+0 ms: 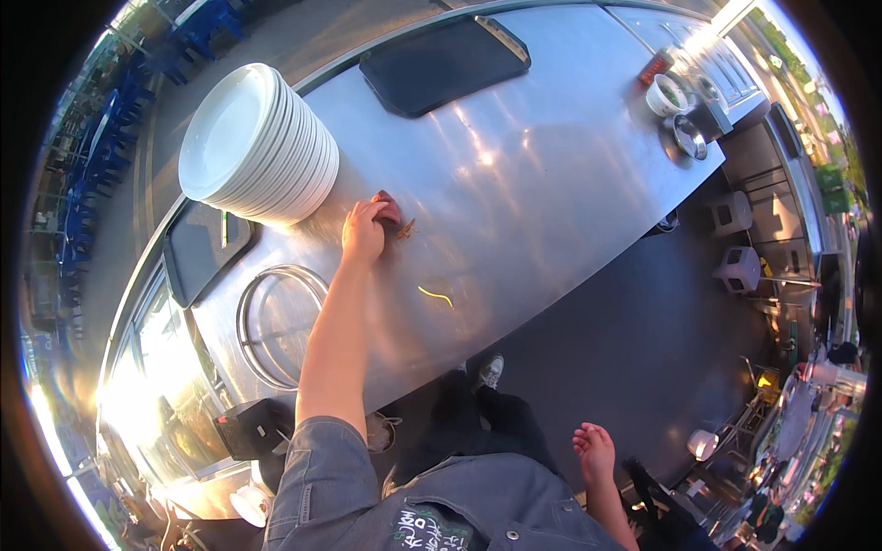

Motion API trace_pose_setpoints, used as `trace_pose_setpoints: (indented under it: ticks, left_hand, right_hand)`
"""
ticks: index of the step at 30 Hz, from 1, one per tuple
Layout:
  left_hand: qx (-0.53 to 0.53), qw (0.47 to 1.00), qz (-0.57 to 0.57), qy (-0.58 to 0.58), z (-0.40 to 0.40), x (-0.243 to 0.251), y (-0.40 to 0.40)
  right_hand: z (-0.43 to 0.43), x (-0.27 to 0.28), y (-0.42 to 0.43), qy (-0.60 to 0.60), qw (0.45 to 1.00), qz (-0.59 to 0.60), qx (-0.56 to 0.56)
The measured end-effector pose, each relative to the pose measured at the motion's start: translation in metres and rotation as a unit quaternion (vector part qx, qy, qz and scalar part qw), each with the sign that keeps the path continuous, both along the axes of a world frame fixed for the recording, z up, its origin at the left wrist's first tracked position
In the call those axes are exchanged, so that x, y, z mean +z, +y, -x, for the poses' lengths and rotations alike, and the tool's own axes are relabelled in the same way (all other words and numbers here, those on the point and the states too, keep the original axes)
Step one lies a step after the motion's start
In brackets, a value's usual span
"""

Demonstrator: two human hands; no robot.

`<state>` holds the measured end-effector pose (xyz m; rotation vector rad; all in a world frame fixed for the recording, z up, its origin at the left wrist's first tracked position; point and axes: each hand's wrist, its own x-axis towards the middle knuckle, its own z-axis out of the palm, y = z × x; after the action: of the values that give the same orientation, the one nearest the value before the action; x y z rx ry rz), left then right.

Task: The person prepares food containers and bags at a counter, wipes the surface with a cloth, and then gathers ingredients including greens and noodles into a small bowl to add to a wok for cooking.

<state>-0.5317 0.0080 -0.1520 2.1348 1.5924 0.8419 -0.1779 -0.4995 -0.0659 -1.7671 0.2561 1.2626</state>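
My left hand [364,231] presses a folded reddish-brown cloth [387,208] onto the stainless steel counter [551,206]. Orange-brown scraps [406,229] lie just right of the cloth. Closer to me, a thin yellow strip [437,296] rests on the metal. A tall stack of white plates [275,144] stands left of this hand, on the counter's far side. Beside my forearm lie round metal rings [242,324], partly hidden by the arm. My right hand [594,451] hangs low over the floor, away from the counter, fingers loosely curled and holding nothing.
Black trays lie at the far edge [444,65] and at the left [207,244]. A white bowl with greens [665,95] and a metal bowl [689,138] stand at the right end. Plastic stools [739,268] stand on the floor beyond. A black box [248,428] sits at the near left.
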Motion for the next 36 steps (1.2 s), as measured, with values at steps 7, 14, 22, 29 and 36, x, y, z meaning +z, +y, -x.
trace_pose_setpoints:
  ticks: [7, 14, 22, 29, 36]
  left_hand:
    - [-0.150, 0.974, 0.164, -0.027, -0.037, 0.011, -0.062]
    - [-0.152, 0.947, 0.257, -0.120, -0.064, 0.047, -0.113]
    - [-0.194, 0.962, 0.192, -0.026, -0.066, 0.017, -0.068]
    - [-0.179, 0.964, 0.198, 0.012, -0.097, 0.032, -0.232]
    - [-0.058, 0.958, 0.225, -0.166, -0.100, 0.075, -0.263]
  right_hand:
    - [-0.005, -0.003, 0.039, 0.030, 0.999, 0.022, 0.021]
    - [0.029, -0.056, 0.125, 0.301, 0.949, 0.005, 0.093]
    - [0.125, -0.103, 0.195, 0.458, 0.888, 0.000, 0.049]
    - [0.124, -0.106, 0.200, 0.450, 0.888, -0.058, 0.076]
    - [0.095, -0.155, 0.175, 0.480, 0.871, -0.095, 0.031]
